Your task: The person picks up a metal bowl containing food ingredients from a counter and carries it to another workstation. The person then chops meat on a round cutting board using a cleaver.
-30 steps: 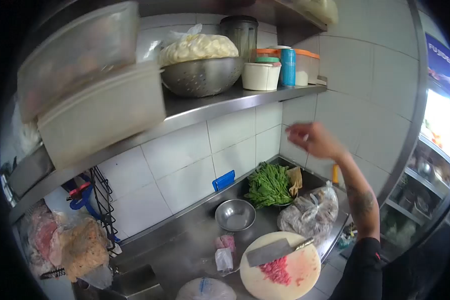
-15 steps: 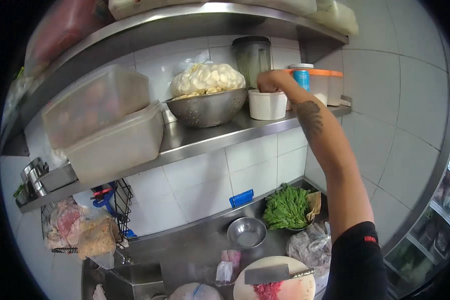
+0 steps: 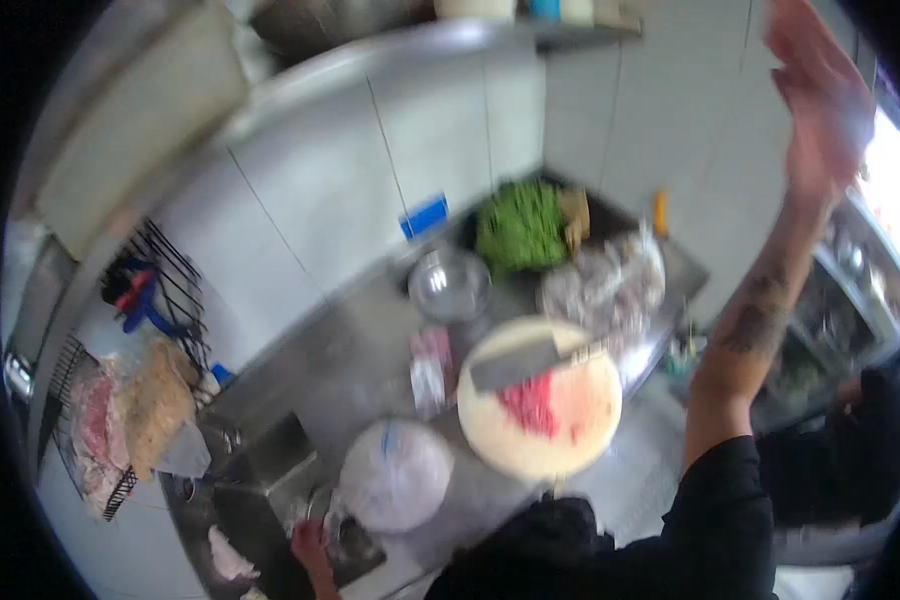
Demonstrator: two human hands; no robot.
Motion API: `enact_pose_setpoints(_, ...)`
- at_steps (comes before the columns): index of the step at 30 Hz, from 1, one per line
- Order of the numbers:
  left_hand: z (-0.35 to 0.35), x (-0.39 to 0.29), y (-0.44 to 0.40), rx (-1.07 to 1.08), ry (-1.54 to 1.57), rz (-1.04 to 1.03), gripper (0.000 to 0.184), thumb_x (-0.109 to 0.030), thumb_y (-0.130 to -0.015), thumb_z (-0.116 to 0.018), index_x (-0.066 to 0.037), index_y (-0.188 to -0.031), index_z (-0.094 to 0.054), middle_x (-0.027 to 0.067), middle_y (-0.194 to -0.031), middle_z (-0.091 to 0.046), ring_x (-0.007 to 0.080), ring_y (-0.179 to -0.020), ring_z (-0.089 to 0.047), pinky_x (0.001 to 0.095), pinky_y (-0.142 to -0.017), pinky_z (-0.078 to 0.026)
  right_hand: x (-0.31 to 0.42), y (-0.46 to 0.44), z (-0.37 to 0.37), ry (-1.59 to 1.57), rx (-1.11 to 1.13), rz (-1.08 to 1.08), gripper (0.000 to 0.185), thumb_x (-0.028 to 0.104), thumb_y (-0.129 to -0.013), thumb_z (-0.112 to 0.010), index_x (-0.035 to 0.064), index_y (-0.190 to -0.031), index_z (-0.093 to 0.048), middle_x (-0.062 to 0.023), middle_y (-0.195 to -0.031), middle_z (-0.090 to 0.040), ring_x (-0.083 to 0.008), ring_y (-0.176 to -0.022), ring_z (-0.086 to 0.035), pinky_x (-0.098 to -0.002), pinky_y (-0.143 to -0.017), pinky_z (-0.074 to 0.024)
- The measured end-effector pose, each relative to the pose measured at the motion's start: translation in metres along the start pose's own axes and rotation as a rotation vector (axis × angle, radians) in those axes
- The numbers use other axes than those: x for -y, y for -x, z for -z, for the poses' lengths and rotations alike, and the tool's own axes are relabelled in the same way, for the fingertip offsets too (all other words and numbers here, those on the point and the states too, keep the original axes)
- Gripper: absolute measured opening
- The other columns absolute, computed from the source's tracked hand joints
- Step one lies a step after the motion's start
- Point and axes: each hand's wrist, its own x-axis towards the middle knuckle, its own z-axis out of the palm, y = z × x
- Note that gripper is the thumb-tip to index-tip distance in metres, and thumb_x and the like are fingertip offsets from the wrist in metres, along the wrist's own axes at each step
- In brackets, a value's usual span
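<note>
My right hand (image 3: 825, 110) is raised at the upper right, fingers stretched out, with nothing visible in it. My left hand (image 3: 310, 542) is small and blurred at the sink's edge, beside a shiny metal thing; its grip is unclear. A cleaver (image 3: 515, 366) lies on the round cutting board (image 3: 585, 440), beside chopped red meat (image 3: 532, 405). Left of the board are a small pink-and-white packet (image 3: 430, 370) and a tied bag of pale contents (image 3: 395, 475).
A metal bowl (image 3: 450, 286), leafy greens (image 3: 520, 225) and a filled plastic bag (image 3: 610, 285) stand behind the board. Bagged meat (image 3: 155, 405) hangs in a wire rack at left. A shelf edge (image 3: 345, 60) crosses above. Another person (image 3: 850, 450) is at the right.
My right hand has left the white container on the shelf and moved right. The view has tilted down, and my left hand has come into view by the sink.
</note>
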Motion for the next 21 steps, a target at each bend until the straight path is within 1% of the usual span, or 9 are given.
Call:
enact_pose_setpoints(1, 0.0, -0.001, -0.003, 0.039, 0.053, 0.12, 0.01, -0.011, -0.086, -0.06, -0.006, -0.095, -0.06, 0.0008, -0.076, -0.058, 0.0098, -0.062, -0.054, 0.0234, -0.054, -0.045, 0.047, 0.02, 0.003, 0.201, 0.059, -0.157, 0.043, 0.032, -0.092, -0.057, 0.0052, -0.126, -0.052, -0.0118, -0.123, -0.054, -0.0212, -0.086, -0.061, -0.0346, -0.074, -0.0532)
enact_pose_setpoints(3, 0.003, 0.005, -0.006, 0.23, -0.006, 0.086, 0.016, -0.02, -0.092, -0.061, -0.006, -0.099, -0.059, 0.0017, -0.087, -0.059, 0.0099, -0.075, -0.055, 0.0247, -0.061, -0.045, 0.139, 0.056, 0.024, -0.091, 0.2, -0.895, 0.04, 0.015, -0.089, -0.052, -0.0031, -0.124, -0.054, -0.0184, -0.144, -0.038, -0.0297, -0.129, -0.045, -0.0436, -0.103, -0.043)
enact_pose_setpoints(4, 0.008, 0.003, -0.011, 0.409, -0.049, -0.004, 0.016, -0.02, -0.094, -0.058, -0.006, -0.102, -0.059, 0.0022, -0.091, -0.061, 0.0113, -0.079, -0.057, 0.025, -0.061, -0.046, 0.156, 0.119, 0.009, -0.382, -0.347, -0.804, 0.041, 0.024, -0.088, -0.056, -0.0015, -0.121, -0.056, -0.0185, -0.134, -0.05, -0.0288, -0.122, -0.049, -0.0462, -0.104, -0.0393)
enact_pose_setpoints(6, -0.019, -0.036, 0.011, 0.428, -0.191, 0.038, 0.019, -0.019, -0.096, -0.054, -0.005, -0.108, -0.058, 0.0048, -0.099, -0.063, 0.0142, -0.085, -0.06, 0.0244, -0.066, -0.046, 0.219, 0.253, 0.028, -1.395, -0.35, -1.034, 0.049, 0.037, -0.088, -0.058, 0.0006, -0.121, -0.055, -0.0158, -0.124, -0.056, -0.0273, -0.112, -0.052, -0.0471, -0.103, -0.0382)
enact_pose_setpoints(9, -0.029, -0.067, 0.032, 0.445, -0.291, 0.093, 0.021, -0.018, -0.097, -0.053, -0.004, -0.112, -0.057, 0.0068, -0.102, -0.063, 0.0157, -0.087, -0.061, 0.0246, -0.07, -0.046, 0.351, 0.419, 0.048, -0.343, -0.8, -1.251, 0.055, 0.051, -0.09, -0.054, 0.0094, -0.125, -0.052, -0.0077, -0.123, -0.055, -0.0231, -0.114, -0.053, -0.0413, -0.099, -0.0408)
enact_pose_setpoints(10, -0.033, -0.076, 0.035, 0.491, -0.326, 0.034, 0.023, -0.017, -0.097, -0.052, -0.003, -0.114, -0.056, 0.0077, -0.104, -0.063, 0.0162, -0.088, -0.062, 0.0249, -0.072, -0.047, 0.387, 0.437, 0.048, -0.25, -0.517, -1.203, 0.052, 0.049, -0.092, -0.052, 0.0107, -0.126, -0.051, -0.0079, -0.128, -0.053, -0.0224, -0.118, -0.051, -0.0428, -0.103, -0.0393)
enact_pose_setpoints(13, -0.044, -0.1, 0.041, 0.544, -0.438, 0.004, 0.023, -0.016, -0.097, -0.051, -0.002, -0.115, -0.056, 0.0088, -0.106, -0.064, 0.0161, -0.089, -0.062, 0.0262, -0.073, -0.048, 0.454, 0.458, 0.074, -0.12, -1.102, -1.544, 0.032, 0.022, -0.092, -0.058, 0.0097, -0.121, -0.053, -0.0085, -0.124, -0.055, -0.0221, -0.113, -0.055, -0.0376, -0.094, -0.0489)
enact_pose_setpoints(19, -0.107, -0.133, 0.076, 0.685, -0.59, -0.153, 0.025, -0.018, -0.097, -0.053, -0.001, -0.115, -0.057, 0.0104, -0.105, -0.065, 0.0157, -0.09, -0.062, 0.0259, -0.073, -0.049, 0.475, 0.494, 0.044, -0.63, 0.055, -1.945, 0.055, 0.038, -0.089, -0.055, 0.0044, -0.131, -0.045, -0.0132, -0.121, -0.058, -0.0248, -0.105, -0.061, -0.0378, -0.092, -0.049)
enact_pose_setpoints(21, -0.129, -0.129, 0.101, 0.717, -0.632, -0.148, 0.023, -0.017, -0.097, -0.054, -0.001, -0.112, -0.058, 0.0093, -0.103, -0.065, 0.0147, -0.089, -0.062, 0.0252, -0.073, -0.048, 0.526, 0.574, -0.01, 0.183, 1.071, -1.6, 0.057, 0.039, -0.084, -0.056, 0.0155, -0.135, -0.045, -0.0082, -0.14, -0.045, -0.0334, -0.125, -0.046, -0.0507, -0.102, -0.0368)
